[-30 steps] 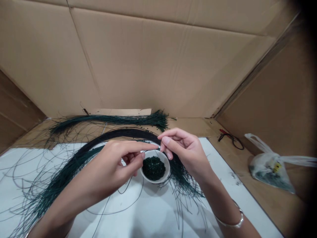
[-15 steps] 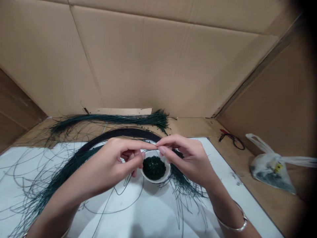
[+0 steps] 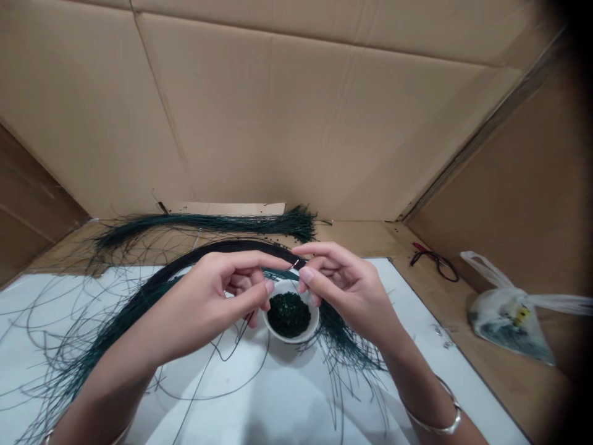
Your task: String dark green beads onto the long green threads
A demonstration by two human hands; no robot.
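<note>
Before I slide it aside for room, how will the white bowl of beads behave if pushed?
The bowl looks ceramic, so probably fragile. The beads heaped inside would likely roll out if it tips. Green strands beside it may snag.

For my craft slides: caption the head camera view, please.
Left hand and right hand meet over a white bowl of green beads amid long green strands.

"What's around the work area?"

"A tan cardboard wall [image 3: 278,111] stands ahead, creased with seams, and another cardboard wall [image 3: 500,173] angles in on the right."

"And below?"

"A brown cardboard surface [image 3: 491,377], partly covered by a white sheet [image 3: 287,402], under soft, even light."
</note>
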